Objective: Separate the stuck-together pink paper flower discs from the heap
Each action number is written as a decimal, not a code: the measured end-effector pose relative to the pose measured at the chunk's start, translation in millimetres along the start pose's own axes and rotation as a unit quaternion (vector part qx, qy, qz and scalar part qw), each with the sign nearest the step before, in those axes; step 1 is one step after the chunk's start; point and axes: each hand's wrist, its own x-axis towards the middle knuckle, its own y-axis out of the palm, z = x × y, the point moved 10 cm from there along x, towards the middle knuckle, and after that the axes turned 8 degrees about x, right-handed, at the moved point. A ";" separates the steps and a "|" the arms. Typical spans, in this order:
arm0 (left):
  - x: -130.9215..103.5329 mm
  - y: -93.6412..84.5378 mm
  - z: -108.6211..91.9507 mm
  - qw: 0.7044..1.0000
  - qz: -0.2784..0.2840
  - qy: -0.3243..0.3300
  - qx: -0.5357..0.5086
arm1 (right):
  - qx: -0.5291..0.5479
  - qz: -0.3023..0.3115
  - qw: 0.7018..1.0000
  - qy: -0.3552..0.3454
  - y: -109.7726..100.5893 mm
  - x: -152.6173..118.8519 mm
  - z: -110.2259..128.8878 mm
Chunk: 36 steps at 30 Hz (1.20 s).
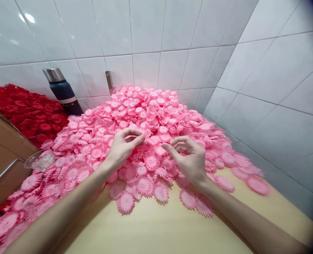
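Slump hazard at front of pink disc heap

Head view: pink frilled discs [151, 162] are stacked loosely before the tiled wall [146, 31], with stragglers lying on the bare front of the surface [135, 233]. In my judgement, a low knock could bring the slope down—the cause being its loose stacking. A forearm sweeping sideways might also drag stragglers along, or upset the clear dish [40, 160] beside the heap's left flank.

The left hand [120, 148] has thumb and forefinger brought nearly together; whether anything thin is pinched there cannot be told. The right hand [190, 160] is loosely curled, its grip likewise undetermined. Discs lie behind and below both hands—the left before mid-heap, the right over the front margin. Contact cannot be confirmed.
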 end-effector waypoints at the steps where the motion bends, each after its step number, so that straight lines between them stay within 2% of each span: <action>1: -1.7 4.7 -1.1 1.000 0.011 0.003 0.023 | -0.003 0.002 1.000 0.005 -0.2 0.8 -0.9; 6: -8.4 18.7 -12.6 0.994 0.058 0.057 0.067 | 0.010 0.065 0.998 -0.008 15.7 -0.8 4.9; 9: -12.5 27.3 -15.4 0.991 0.091 0.075 0.060 | 0.055 0.084 0.994 0.048 22.4 -3.5 -4.9; 12: -15.7 36.0 -13.3 0.988 0.122 0.069 0.063 | 0.099 0.085 0.986 0.102 23.7 -5.6 -16.1; 16: -16.9 40.2 -12.2 0.987 0.135 0.061 0.067 | 0.080 0.063 0.991 0.088 17.3 -3.7 -15.2; 20: -17.8 43.5 -14.4 0.985 0.145 0.064 0.064 | 0.098 0.072 0.989 0.082 21.1 -3.9 -12.2; 26: -21.2 53.2 -3.9 0.979 0.178 0.029 0.094 | 0.140 0.080 0.983 0.088 26.2 -7.0 -13.0; 28: -22.0 52.5 -4.6 0.978 0.168 0.033 0.120 | 0.138 0.082 0.983 0.090 27.1 -8.4 -14.4; 31: -20.1 42.7 -10.3 0.982 0.120 0.049 0.139 | 0.120 0.058 0.989 0.065 22.1 -8.4 -10.4; 33: -15.7 28.4 -11.2 0.991 0.072 0.043 0.104 | 0.098 0.023 0.995 0.028 13.8 -7.7 -3.2; 36: -6.5 -4.7 -10.8 0.998 -0.031 0.039 0.025 | 0.065 -0.017 0.997 -0.029 2.8 -8.2 7.2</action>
